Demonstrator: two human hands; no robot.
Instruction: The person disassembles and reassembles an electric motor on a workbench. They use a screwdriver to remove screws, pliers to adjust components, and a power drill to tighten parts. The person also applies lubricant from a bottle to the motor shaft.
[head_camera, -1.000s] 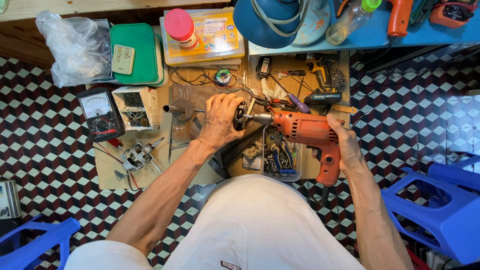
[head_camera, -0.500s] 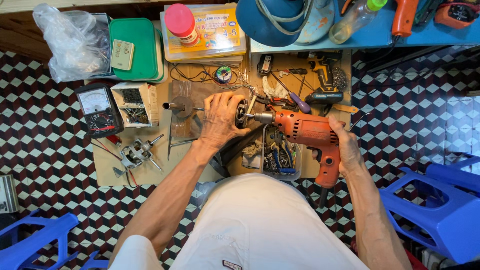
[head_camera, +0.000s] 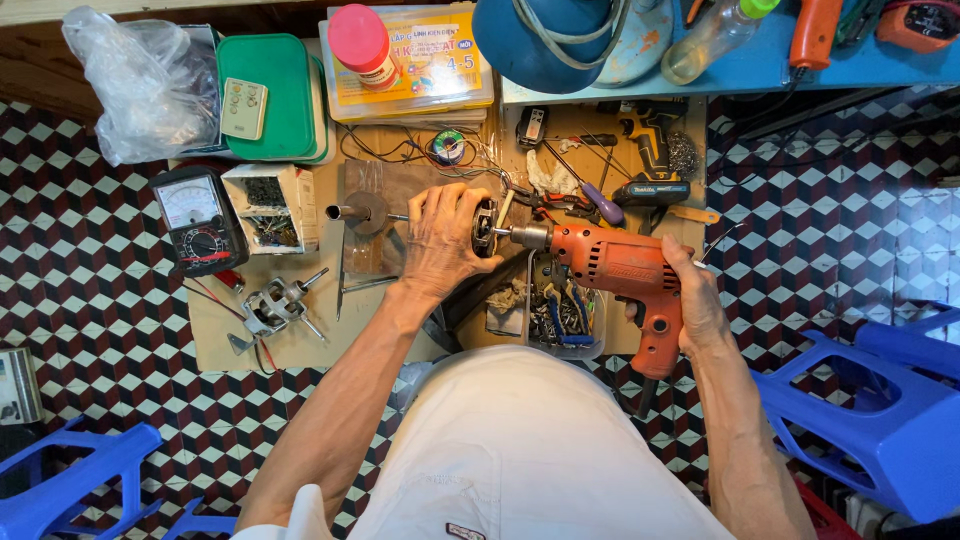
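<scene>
Two hands share the job: the left hand (head_camera: 440, 245) is clenched around a small motor rotor (head_camera: 484, 226) on its shaft, while the right hand (head_camera: 695, 300) grips the orange electric drill (head_camera: 615, 270) by its handle. Both sit over the cardboard mat (head_camera: 300, 345), rotor at nine o'clock of the drill; the steel rotor looks dense, stiff and smooth, best held around its core.

Bright, even overhead light, soft shadows, sharp focus, slight wide-angle edge distortion.

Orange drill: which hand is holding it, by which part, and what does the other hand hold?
Right hand grips the orange drill by its handle; left hand clasps the motor part at its chuck.
</scene>
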